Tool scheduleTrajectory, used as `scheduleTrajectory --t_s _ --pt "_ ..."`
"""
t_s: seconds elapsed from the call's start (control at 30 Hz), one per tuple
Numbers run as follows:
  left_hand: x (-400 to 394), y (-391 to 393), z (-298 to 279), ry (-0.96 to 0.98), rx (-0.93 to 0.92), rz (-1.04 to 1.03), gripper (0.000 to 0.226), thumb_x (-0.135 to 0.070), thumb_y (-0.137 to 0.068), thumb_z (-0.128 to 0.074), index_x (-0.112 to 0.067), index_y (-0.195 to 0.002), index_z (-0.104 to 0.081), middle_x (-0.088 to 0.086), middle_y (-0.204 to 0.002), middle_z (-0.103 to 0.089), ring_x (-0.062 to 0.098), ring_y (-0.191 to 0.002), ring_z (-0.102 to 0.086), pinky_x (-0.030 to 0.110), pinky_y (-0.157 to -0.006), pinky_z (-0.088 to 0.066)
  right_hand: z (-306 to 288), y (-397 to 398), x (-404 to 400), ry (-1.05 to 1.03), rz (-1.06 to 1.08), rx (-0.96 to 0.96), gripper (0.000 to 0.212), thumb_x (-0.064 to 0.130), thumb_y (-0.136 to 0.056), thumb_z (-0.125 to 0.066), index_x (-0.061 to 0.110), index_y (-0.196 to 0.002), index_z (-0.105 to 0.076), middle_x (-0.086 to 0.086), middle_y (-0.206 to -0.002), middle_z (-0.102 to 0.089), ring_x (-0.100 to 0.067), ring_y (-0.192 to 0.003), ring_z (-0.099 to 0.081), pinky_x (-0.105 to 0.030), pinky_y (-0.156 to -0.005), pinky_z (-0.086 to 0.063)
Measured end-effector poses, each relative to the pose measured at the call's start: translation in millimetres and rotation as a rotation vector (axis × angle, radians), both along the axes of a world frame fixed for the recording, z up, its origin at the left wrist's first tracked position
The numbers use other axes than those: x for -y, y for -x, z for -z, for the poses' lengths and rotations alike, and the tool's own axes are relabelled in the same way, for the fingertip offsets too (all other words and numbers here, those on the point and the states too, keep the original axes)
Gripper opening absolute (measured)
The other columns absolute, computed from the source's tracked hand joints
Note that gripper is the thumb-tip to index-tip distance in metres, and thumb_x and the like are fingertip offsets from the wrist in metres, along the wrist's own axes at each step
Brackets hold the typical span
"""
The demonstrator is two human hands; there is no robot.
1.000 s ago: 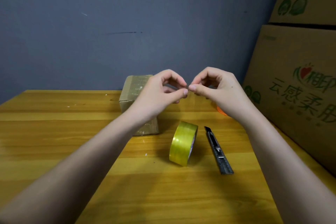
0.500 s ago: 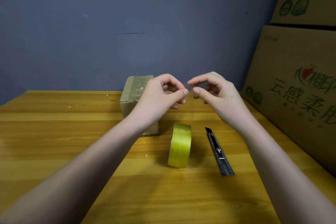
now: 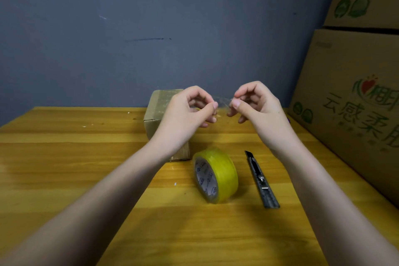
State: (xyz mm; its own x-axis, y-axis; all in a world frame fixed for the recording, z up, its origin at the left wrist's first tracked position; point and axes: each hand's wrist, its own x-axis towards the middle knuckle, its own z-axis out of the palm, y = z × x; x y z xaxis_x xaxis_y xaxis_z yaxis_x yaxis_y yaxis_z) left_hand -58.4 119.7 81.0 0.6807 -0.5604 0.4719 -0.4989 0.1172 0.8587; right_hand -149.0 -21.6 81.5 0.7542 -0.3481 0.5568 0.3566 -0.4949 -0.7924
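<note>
My left hand (image 3: 190, 110) and my right hand (image 3: 254, 103) are raised side by side above the table, each pinching one end of a short clear piece of tape (image 3: 222, 101) stretched between thumb and forefinger. Below them a yellowish roll of tape (image 3: 218, 174) stands on its edge on the wooden table (image 3: 64, 168). A dark utility knife (image 3: 260, 179) lies just right of the roll, blade end pointing away from me. A small taped cardboard box (image 3: 159, 119) sits behind my left hand, partly hidden by my wrist.
Large printed cardboard cartons (image 3: 354, 101) are stacked along the table's right side. A grey-blue wall (image 3: 151, 28) runs behind the table's far edge. Bare wood stretches to the left and in front of me.
My hands have moved slightly apart, and a clear strip of tape now shows between them. The tape roll has turned, so its printed core now faces me.
</note>
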Motion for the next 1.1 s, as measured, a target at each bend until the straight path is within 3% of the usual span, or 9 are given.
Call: scheduleTrajectory --t_s 0.07,0.23,0.37,0.5,0.6,0.8,0.97,1.1 --pt "-1 1 2 0.011 0.015 -0.011 0.004 -0.009 -0.087 -0.063 -0.008 -0.087 -0.059 0.004 -0.071 -0.065 0.010 -0.062 -0.068 0.021 -0.058 -0.055 0 -1 0 0.004 -0.005 -0.007 0.008 0.001 -0.093 -0.055 0.007 -0.098 -0.053 -0.004 -0.084 -0.060 -0.005 -0.067 -0.066 -0.020 -0.058 -0.049" --pt "-5 5 1 0.065 -0.006 -0.033 0.033 -0.009 -0.084 -0.066 -0.019 -0.108 -0.045 0.006 -0.073 -0.068 0.018 -0.066 -0.071 0.024 -0.061 -0.058 1 -1 -2 0.018 0.013 -0.017 0.009 0.001 -0.093 -0.054 0.002 -0.101 -0.054 -0.002 -0.084 -0.061 -0.005 -0.066 -0.066 -0.019 -0.061 -0.051" --pt "-6 7 3 0.073 0.014 -0.060 0.028 -0.009 -0.087 -0.062 -0.021 -0.100 -0.040 0.005 -0.075 -0.066 0.017 -0.067 -0.070 0.024 -0.061 -0.057 -1 1 -4 0.052 0.003 -0.037 0.007 -0.001 -0.091 -0.055 0.001 -0.098 -0.057 -0.002 -0.087 -0.063 -0.004 -0.071 -0.066 -0.019 -0.066 -0.052" --pt "-6 8 4 0.093 -0.004 -0.057 0.023 -0.008 -0.090 -0.057 -0.020 -0.096 -0.039 0.004 -0.074 -0.066 0.016 -0.065 -0.069 0.026 -0.061 -0.055 -1 3 -6 0.126 0.036 -0.047 0.005 0.001 -0.087 -0.063 0.006 -0.090 -0.063 -0.006 -0.089 -0.064 -0.018 -0.082 -0.066 -0.025 -0.075 -0.052" --pt "-6 7 5 0.088 -0.029 -0.060 0.024 -0.008 -0.089 -0.059 -0.019 -0.096 -0.039 0.000 -0.069 -0.068 0.015 -0.063 -0.070 0.029 -0.060 -0.054 0 3 -6 0.199 0.063 -0.040 0.007 0.005 -0.084 -0.069 0.011 -0.089 -0.067 -0.004 -0.094 -0.062 -0.012 -0.086 -0.065 -0.018 -0.077 -0.052" --pt "-6 6 2 0.052 -0.062 -0.075 0.027 -0.008 -0.087 -0.060 -0.026 -0.091 -0.040 0.001 -0.069 -0.069 0.014 -0.063 -0.071 0.030 -0.061 -0.055 2 2 -6 0.235 0.090 -0.039 0.012 0.009 -0.083 -0.072 0.014 -0.093 -0.069 -0.004 -0.098 -0.063 -0.009 -0.087 -0.066 -0.018 -0.080 -0.053" --pt "-7 5 -2 0.047 -0.140 -0.048 0.026 -0.005 -0.087 -0.059 -0.023 -0.091 -0.040 0.001 -0.067 -0.069 0.010 -0.057 -0.069 0.023 -0.055 -0.054 4 4 -11 0.130 0.048 -0.008 0.020 0.001 -0.084 -0.068 0.013 -0.096 -0.057 -0.004 -0.095 -0.064 -0.012 -0.086 -0.065 -0.019 -0.078 -0.054" --pt "-6 5 -3 0.018 -0.146 -0.052 0.024 -0.009 -0.088 -0.060 -0.015 -0.099 -0.040 0.001 -0.068 -0.069 0.008 -0.056 -0.068 0.021 -0.054 -0.052 4 2 -12 -0.195 0.020 -0.036 0.018 0.001 -0.089 -0.062 0.010 -0.099 -0.050 -0.006 -0.086 -0.061 -0.013 -0.073 -0.063 -0.019 -0.066 -0.054"
